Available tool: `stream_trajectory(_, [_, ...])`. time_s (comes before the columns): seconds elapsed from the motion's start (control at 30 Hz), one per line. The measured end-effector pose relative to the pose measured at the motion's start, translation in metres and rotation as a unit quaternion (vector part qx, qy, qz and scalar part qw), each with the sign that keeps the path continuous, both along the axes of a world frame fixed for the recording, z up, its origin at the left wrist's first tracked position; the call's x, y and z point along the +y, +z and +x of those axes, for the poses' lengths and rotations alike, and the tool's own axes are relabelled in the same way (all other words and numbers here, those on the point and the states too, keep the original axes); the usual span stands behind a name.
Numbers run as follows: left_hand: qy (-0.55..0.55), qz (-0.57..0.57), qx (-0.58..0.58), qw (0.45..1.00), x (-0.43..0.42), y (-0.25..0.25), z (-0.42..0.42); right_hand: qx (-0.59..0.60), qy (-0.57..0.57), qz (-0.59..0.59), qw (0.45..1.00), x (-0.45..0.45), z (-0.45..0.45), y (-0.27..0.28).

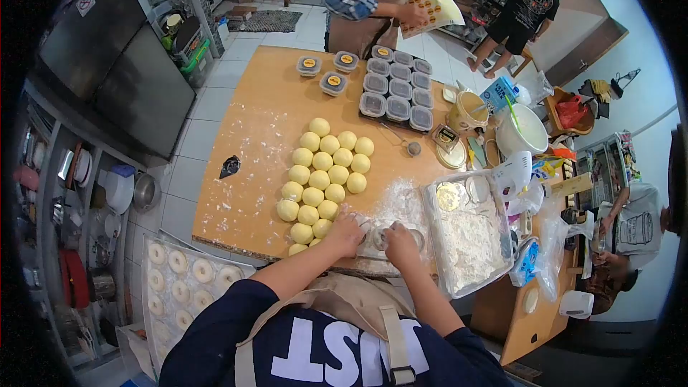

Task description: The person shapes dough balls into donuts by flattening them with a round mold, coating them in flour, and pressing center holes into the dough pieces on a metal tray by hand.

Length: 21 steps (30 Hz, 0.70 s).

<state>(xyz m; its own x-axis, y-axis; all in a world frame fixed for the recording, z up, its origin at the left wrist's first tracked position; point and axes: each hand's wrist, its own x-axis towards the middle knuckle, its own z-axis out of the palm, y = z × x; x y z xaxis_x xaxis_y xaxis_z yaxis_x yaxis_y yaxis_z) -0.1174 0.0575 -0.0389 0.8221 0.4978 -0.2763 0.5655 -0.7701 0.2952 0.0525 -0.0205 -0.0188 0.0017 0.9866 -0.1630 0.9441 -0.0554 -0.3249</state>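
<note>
My left hand (346, 235) is at the table's front edge, beside the nearest of the pale yellow dough balls (329, 209). Its floured fingertips blur into the white flour, so their grip is unclear. My right hand (401, 244) is just to the right, fingers curled at a small, round, pale or see-through thing (380, 237) that I cannot make out. Loose flour (401, 204) covers the wood beyond both hands. The dough balls sit in close rows left of the flour. To my right, a white tray (469, 288) holds flour and round, flat lids or discs (451, 196).
Lidded tubs (398, 89) stand at the back of the wooden table (244, 150). A bucket (467, 111), white bowl (521, 131) and hand mixer (513, 174) crowd the right. Ring-shaped dough lies on a tray (215, 269) at lower left. A person (365, 0) opposite holds a sticker sheet (433, 13).
</note>
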Motion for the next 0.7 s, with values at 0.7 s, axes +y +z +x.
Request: stream_trajectory(0.7, [0.011, -0.010, -0.002, 1.000, -0.003, 0.005, -0.001, 0.025, -0.002, -0.001, 1.000, -0.004, 0.000, 0.001])
